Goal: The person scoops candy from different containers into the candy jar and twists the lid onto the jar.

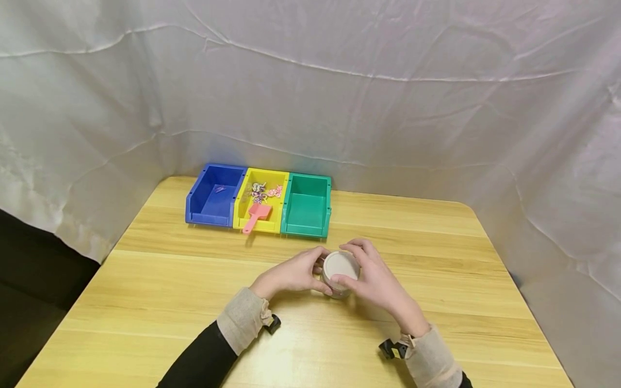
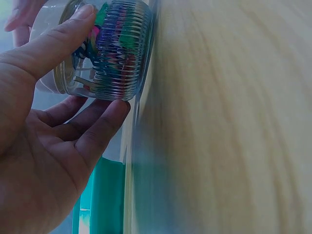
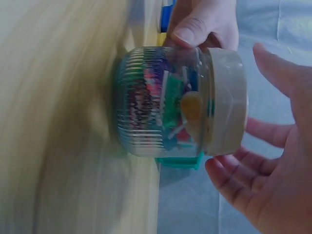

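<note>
A ribbed clear jar (image 3: 139,107) with a pale screw lid (image 1: 340,263) stands upright on the table. Colourful wrapped pieces and short white sticks show through its wall. My left hand (image 1: 297,272) holds the jar's side, the thumb (image 2: 63,36) on one face and the fingers curved around the other. Around the lid is my right hand (image 1: 372,276), its thumb and fingers spread loosely. In the right wrist view the thumb (image 3: 273,68) stands off the lid's top, while the fingertips are right at the lid's rim.
Behind the jar, a blue bin (image 1: 215,196), a yellow bin (image 1: 273,221) and a green bin (image 1: 305,207) stand joined in a row. Wrapped candies (image 1: 259,192) and a pink scoop (image 1: 257,213) lie in the yellow one. Grey cloth (image 1: 349,108) hangs around the wooden table (image 1: 160,302).
</note>
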The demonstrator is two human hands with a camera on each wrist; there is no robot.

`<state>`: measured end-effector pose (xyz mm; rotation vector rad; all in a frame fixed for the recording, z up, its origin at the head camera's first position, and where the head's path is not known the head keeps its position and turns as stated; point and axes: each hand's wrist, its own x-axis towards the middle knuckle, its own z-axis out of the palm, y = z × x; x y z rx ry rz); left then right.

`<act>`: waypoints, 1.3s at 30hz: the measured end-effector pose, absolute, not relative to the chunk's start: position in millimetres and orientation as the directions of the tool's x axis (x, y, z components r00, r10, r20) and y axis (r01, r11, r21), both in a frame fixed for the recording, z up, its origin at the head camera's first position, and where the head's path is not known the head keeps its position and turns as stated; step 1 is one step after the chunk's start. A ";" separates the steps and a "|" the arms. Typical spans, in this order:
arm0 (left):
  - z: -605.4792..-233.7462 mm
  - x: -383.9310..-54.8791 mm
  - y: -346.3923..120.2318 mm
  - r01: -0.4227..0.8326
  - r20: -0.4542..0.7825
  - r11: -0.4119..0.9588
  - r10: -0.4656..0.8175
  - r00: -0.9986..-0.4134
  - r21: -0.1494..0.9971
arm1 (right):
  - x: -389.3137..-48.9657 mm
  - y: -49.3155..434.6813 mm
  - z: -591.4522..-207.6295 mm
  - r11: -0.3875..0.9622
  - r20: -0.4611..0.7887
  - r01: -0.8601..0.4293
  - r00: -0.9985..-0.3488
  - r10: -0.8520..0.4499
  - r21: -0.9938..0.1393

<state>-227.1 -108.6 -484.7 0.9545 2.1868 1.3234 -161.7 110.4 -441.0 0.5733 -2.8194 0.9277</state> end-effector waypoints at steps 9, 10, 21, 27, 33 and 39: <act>-485.3 -228.2 -109.5 0.344 -0.002 0.327 0.728 -0.686 0.880 | -162.3 115.2 -436.7 0.699 0.218 -0.511 -0.855 -0.470 -0.500; -485.1 -228.3 -109.5 0.345 -0.002 0.327 0.728 -0.686 0.880 | -162.2 115.0 -436.5 0.702 0.206 -0.510 -0.855 -0.476 -0.496; -484.0 -228.4 -109.5 0.348 0.001 0.325 0.730 -0.684 0.879 | -162.1 112.2 -440.1 0.728 0.188 -0.503 -0.860 -0.474 -0.466; -483.2 -228.0 -109.4 0.343 -0.003 0.323 0.731 -0.682 0.882 | -161.0 106.7 -442.0 0.774 0.213 -0.455 -0.891 -0.402 -0.441; -482.7 -227.5 -109.5 0.352 -0.001 0.330 0.731 -0.682 0.876 | -159.5 100.2 -446.3 0.824 0.215 -0.363 -0.931 -0.296 -0.435; -483.0 -227.8 -109.8 0.365 0.001 0.338 0.732 -0.681 0.867 | -158.0 95.4 -448.8 0.838 0.212 -0.309 -0.949 -0.235 -0.451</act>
